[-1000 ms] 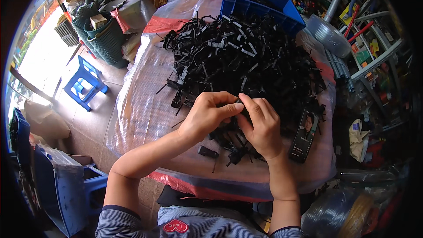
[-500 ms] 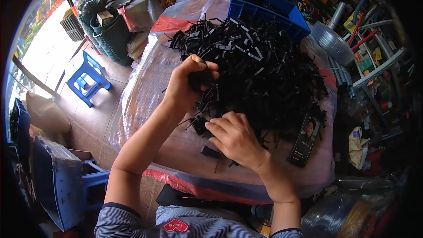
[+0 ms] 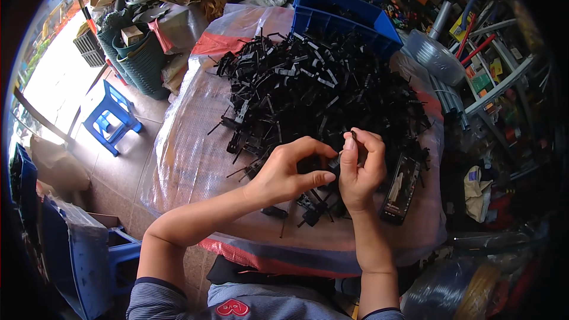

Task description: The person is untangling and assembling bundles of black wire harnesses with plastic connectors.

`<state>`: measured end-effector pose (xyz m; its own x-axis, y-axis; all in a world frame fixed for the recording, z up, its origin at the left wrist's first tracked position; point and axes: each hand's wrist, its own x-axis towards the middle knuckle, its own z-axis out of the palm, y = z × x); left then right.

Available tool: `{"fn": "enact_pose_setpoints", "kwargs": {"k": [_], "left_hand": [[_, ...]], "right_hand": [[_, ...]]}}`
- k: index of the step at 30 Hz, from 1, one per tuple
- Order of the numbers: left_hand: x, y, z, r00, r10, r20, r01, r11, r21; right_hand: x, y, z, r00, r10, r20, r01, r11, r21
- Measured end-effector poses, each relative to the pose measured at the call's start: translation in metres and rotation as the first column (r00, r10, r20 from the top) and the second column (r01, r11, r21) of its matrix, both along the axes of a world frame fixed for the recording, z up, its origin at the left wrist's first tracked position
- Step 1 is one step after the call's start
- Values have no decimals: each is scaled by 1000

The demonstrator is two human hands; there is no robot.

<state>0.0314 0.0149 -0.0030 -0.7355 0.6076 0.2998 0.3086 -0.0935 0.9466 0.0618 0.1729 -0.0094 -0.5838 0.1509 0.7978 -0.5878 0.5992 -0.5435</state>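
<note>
A big heap of black plastic pieces with thin prongs (image 3: 308, 83) covers the middle of the work surface. Over its near edge, my right hand (image 3: 363, 169) is raised, thumb and forefinger pinched on a small black piece (image 3: 354, 136). Close beside it on the left, my left hand (image 3: 290, 169) has its thumb and forefinger curved apart. Its other fingers are partly hidden, and nothing plainly shows in its grasp. A few loose black pieces (image 3: 311, 208) lie just below the hands.
A blue plastic bin (image 3: 347, 21) stands behind the heap. A phone (image 3: 402, 189) lies right of my right hand on the plastic sheeting (image 3: 189, 166). A blue stool (image 3: 112, 120) stands at left; coiled clear tubing (image 3: 435, 56) and metal racks crowd the right.
My left hand has come down and right from over the heap, and the dark bundle it held is gone from view. My right hand has risen rightward and now pinches a small black piece.
</note>
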Motion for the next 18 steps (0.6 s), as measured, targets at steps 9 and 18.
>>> {"fn": "enact_pose_setpoints", "kwargs": {"k": [9, 18], "left_hand": [[-2, 2, -9, 971, 219, -97, -211, 973, 89], [-7, -2, -2, 812, 318, -489, -277, 948, 156]], "right_hand": [[3, 3, 8, 993, 110, 41, -113, 990, 85], [2, 13, -8, 450, 845, 289, -285, 442, -850]]}}
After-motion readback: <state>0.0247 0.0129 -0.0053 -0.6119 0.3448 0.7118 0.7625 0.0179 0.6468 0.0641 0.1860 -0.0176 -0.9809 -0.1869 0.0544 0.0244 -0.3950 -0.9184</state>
